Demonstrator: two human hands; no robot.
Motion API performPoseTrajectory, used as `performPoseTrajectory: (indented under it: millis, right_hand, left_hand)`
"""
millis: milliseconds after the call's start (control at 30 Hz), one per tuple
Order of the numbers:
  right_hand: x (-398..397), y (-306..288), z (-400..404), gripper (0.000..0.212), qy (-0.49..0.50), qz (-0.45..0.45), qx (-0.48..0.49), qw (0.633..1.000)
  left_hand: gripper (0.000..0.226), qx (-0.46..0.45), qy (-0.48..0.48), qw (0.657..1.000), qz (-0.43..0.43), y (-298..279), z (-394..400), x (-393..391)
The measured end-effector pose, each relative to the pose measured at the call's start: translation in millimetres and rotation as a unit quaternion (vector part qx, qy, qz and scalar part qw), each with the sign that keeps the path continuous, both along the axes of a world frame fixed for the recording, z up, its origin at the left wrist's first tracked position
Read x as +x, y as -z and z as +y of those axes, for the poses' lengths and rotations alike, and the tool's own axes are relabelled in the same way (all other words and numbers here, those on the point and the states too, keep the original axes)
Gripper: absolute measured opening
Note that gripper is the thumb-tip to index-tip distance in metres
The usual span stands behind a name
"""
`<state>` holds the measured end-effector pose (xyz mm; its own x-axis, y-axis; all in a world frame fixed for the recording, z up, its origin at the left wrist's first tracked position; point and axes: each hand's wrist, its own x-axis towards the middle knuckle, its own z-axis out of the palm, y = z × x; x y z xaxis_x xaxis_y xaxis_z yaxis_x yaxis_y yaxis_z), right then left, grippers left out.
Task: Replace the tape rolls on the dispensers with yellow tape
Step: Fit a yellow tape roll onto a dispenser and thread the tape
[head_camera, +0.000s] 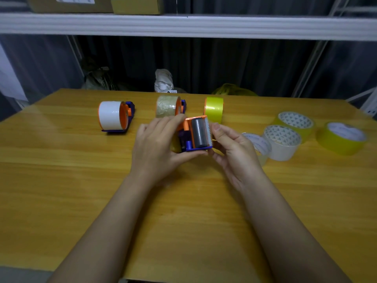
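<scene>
Orange-blue dispenser gripped by left hand, right hand seemingly pinching its serrated edge.

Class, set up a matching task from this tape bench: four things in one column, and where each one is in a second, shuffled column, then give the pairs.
Things
1. white-roll dispenser
2. brownish-roll dispenser
3. held dispenser
4. white loose roll

Places
A. in both hands, above the table
B. far left on the table
C. lying flat among the rolls on the right
D. behind the left hand, mid-table

Pairs: 1-B, 2-D, 3-A, 4-C. The right hand pinches the held dispenser's toothed end.
</scene>
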<state>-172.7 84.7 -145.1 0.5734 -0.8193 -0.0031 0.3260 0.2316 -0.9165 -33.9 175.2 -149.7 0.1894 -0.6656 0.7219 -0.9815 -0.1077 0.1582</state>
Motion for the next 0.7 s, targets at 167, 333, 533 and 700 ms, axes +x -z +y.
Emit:
performPoseTrajectory:
  millis: [167,333,533,700]
  right_hand:
    - [-1.6,-1.0,5.3,0.013,0.008,0.043,-0.052,0.998]
    - [-5.1,-1.2,1.7,0.013,0.082,0.042,-0.137,0.986]
    - [-0.2,-1.7,8.1,0.01,0.051,0.019,-0.184,0.981]
    - [-1.3,-1.7,7.1,0.01,0.029,0.032,-0.163,0.986]
  left_hand:
    - [0.08,-0.027,0.013,0.997,0.072,0.3,-1.7,-6.7]
    - [0.084,-0.057,0.009,0.989,0.137,-1.6,-2.7,-6.8]
    - [0.08,-0.081,0.028,0.983,0.162,-1.7,-1.8,-7.3]
    - [0.082,-0.08,0.043,0.978,0.19,-0.7,-3.1,-8.7]
